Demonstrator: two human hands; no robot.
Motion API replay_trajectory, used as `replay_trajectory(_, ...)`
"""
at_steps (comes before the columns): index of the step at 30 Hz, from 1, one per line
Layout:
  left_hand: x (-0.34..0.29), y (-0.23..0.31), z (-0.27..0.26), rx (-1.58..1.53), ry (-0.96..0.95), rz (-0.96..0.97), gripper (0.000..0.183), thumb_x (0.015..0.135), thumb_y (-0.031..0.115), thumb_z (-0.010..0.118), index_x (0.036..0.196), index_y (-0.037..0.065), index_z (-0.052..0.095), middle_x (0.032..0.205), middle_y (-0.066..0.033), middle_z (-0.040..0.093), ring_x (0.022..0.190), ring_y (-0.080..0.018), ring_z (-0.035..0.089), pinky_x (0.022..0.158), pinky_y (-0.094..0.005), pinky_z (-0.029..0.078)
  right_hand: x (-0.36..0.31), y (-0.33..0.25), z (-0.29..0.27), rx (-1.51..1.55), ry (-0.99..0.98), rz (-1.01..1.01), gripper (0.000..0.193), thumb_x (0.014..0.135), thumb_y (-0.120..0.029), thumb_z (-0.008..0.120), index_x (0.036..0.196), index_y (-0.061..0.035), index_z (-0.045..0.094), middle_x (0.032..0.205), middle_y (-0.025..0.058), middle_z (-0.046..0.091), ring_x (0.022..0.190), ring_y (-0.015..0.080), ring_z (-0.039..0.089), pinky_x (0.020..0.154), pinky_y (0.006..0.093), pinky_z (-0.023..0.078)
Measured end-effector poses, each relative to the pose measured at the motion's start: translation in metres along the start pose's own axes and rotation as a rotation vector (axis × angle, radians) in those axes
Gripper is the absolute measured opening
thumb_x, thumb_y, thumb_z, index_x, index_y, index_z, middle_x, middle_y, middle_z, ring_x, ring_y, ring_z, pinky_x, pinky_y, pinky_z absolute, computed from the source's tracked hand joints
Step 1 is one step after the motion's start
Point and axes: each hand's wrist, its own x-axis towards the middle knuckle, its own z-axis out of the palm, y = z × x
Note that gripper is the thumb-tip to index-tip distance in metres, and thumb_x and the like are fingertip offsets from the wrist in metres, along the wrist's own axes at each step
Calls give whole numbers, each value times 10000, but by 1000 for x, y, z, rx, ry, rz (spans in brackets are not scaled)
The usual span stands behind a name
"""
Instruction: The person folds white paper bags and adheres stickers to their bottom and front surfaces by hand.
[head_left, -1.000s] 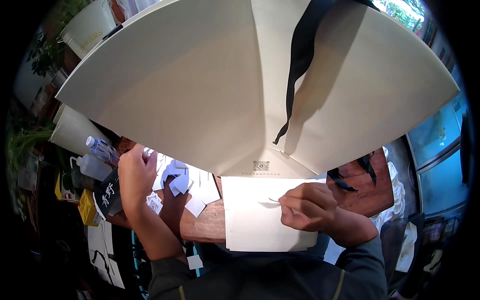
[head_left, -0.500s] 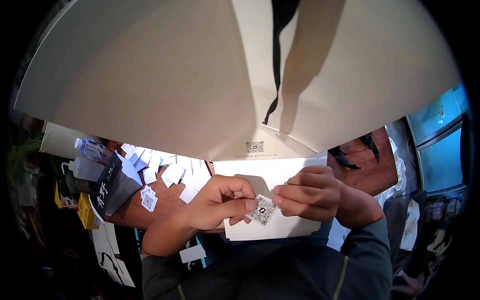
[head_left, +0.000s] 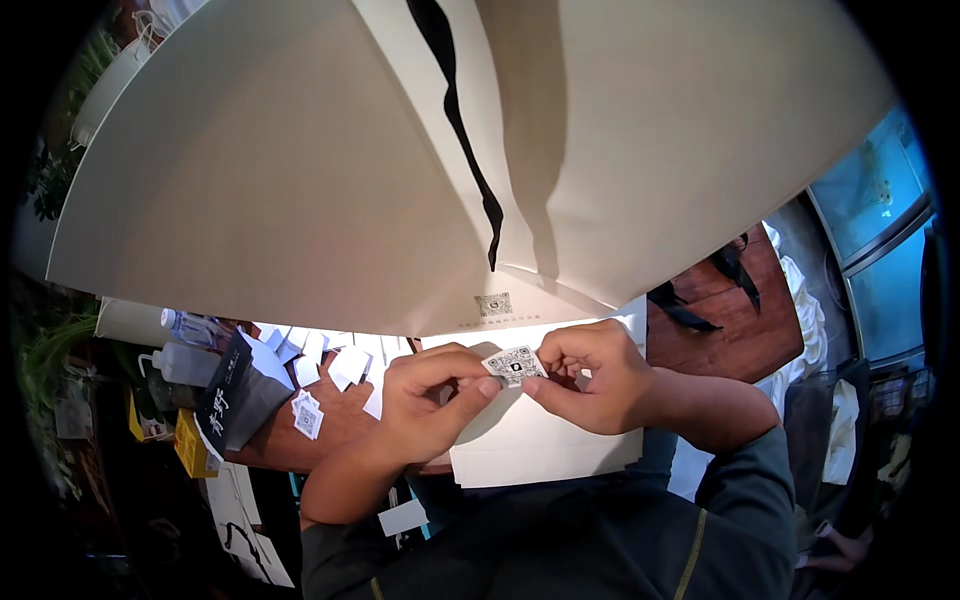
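A small white square QR-code sticker (head_left: pixel 515 366) is held between my two hands, with its printed face up. The thumb and forefinger of my left hand (head_left: pixel 437 395) pinch its left side. My right hand (head_left: pixel 598 380) grips the lower right edge, its other fingers curled in. Just beyond them rises a large cream paper bag (head_left: pixel 300 190), standing open-sided toward me. A black ribbon (head_left: pixel 468 140) hangs down its middle, and a printed QR code (head_left: pixel 493 304) sits near its bottom edge. Beneath my hands lies a stack of cream paper bags or sheets (head_left: pixel 545 460).
Loose white paper squares (head_left: pixel 350 366) and a small pile of QR-code stickers (head_left: pixel 307 415) lie left on the brown table (head_left: pixel 290 450). Nearby stand a dark paper bag (head_left: pixel 250 390), a clear bottle (head_left: pixel 190 325) and a yellow box (head_left: pixel 192 445). Black ribbons (head_left: pixel 685 308) lie right.
My right hand has come inward and now grips the sticker's edge. The sticker has turned and risen slightly. The view has shifted, so the big bag appears further left.
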Motion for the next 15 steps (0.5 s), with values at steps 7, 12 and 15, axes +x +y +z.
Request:
replay_trajectory(7,14,12,4,431,48,325,228,811,-23,838,1026,-52,769,941,-143,731,749,-164,679,628,-269,507,-1,1,-7,-231,-142,-203,151,828,-59,806,874,-36,663,667,54,611,532,166,591,524,305,462)
replay_trajectory(12,11,-2,-2,392,-66,437,223,798,-46,845,1004,-54,759,967,-150,730,747,-150,665,622,-267,497,1,-1,-6,-252,-146,-157,134,851,-63,799,886,-38,673,658,57,622,541,168,619,525,303,465)
replay_trajectory(15,5,2,4,361,145,290,122,855,-50,842,943,-36,759,910,-109,727,717,-130,644,610,-263,492,-1,-3,-2,-159,-24,31,135,886,-76,808,907,-27,684,627,59,618,520,168,621,511,307,459)
